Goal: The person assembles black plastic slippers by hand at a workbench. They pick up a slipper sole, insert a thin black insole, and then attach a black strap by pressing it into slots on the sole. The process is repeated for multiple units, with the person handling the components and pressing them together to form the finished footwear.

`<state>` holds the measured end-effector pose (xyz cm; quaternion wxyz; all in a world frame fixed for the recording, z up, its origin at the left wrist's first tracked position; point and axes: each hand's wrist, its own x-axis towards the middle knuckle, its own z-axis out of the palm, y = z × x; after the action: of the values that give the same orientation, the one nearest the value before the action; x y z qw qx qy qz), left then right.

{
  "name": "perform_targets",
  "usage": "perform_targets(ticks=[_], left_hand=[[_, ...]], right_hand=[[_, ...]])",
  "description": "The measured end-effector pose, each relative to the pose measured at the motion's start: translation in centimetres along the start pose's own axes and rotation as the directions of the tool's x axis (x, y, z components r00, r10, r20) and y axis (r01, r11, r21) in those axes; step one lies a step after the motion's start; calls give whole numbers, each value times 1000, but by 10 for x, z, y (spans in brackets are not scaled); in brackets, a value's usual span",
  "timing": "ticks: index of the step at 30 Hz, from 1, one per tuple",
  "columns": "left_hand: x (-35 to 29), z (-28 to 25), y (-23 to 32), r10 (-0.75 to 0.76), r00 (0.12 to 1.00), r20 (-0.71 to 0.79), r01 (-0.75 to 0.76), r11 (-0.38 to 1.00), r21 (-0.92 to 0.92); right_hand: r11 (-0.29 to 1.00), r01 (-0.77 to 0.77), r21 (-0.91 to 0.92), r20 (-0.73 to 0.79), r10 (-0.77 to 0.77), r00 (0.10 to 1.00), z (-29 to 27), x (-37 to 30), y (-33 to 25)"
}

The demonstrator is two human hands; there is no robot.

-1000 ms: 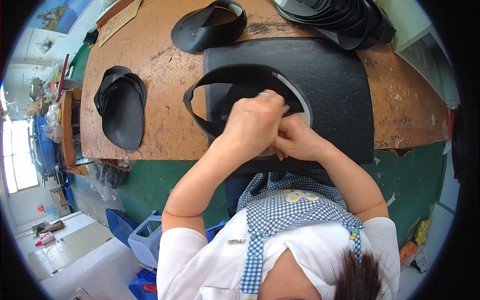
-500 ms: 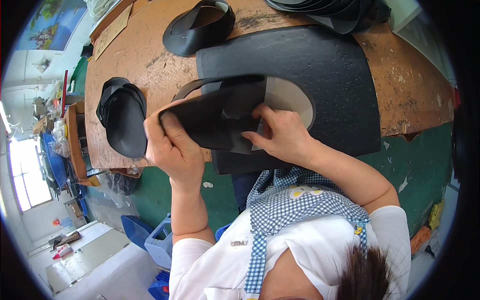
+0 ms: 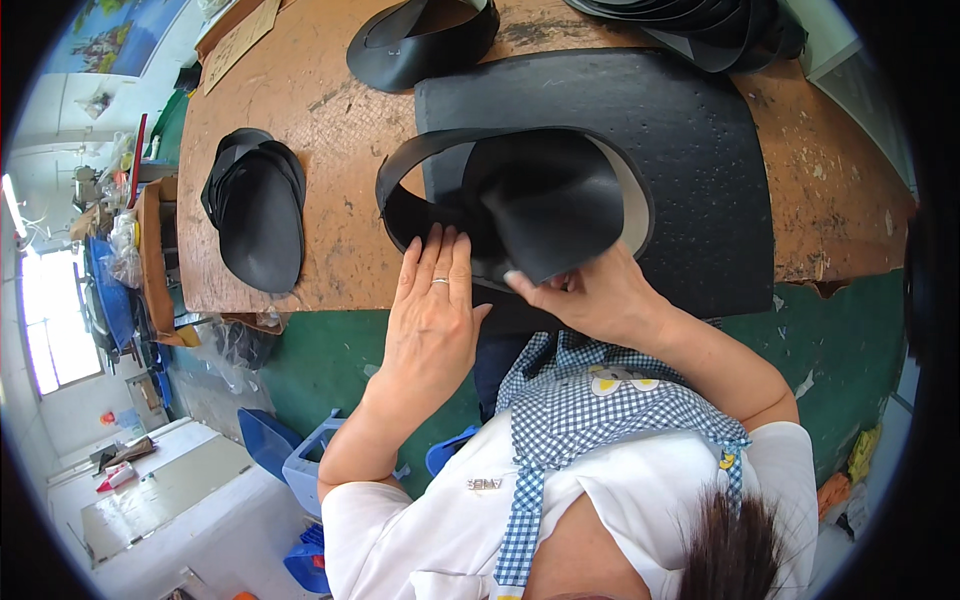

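A black leather shoe upper (image 3: 548, 195), bent round into a loop with a pale lining at its right end, rests over the black mat (image 3: 710, 190) in front of me. My left hand (image 3: 432, 310) lies with its fingers straight and side by side on the upper's near left part, and one finger wears a ring. With thumb and fingers my right hand (image 3: 600, 295) pinches the near edge of a broad, curved black panel within the loop. Whether that panel is joined to the loop I cannot tell. Some right fingertips are hidden under it.
On the worn wooden table (image 3: 330, 150), a stack of black rounded leather pieces (image 3: 262, 220) lies at left. Another looped black upper (image 3: 425, 45) stands at the far side, and a pile of black uppers (image 3: 700, 30) lies far right. Blue plastic stools (image 3: 315, 465) stand below left.
The upper has been turned and spread so its black panel faces up. My left hand has let go of its left end and flattened onto the near side. The right hand still grips it.
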<state>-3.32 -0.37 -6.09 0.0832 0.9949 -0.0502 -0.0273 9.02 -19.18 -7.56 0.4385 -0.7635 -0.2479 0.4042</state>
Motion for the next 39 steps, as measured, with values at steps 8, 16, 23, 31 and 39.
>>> perform_targets(ticks=[8, 16, 23, 31, 39], left_hand=[[3, 30, 3, -83, 977, -195, 90, 996, 27], [16, 47, 0, -25, 942, -336, 62, 993, 100], [17, 43, -26, 176, 922, -346, -130, 980, 152], [-4, -2, 39, 178, 984, 9, -161, 908, -387], [98, -85, 7, 239, 901, -361, -378, 843, -383]], right_hand=[[875, 138, 464, -256, -16, 967, 8, 3, 29], [902, 146, 405, -225, -56, 973, 6, 5, 39], [954, 135, 267, -207, -80, 975, 3, 1, 34], [973, 142, 184, -277, -87, 957, -41, 8, 31], [909, 232, -346, 89, -214, 973, -113, -1, -11]])
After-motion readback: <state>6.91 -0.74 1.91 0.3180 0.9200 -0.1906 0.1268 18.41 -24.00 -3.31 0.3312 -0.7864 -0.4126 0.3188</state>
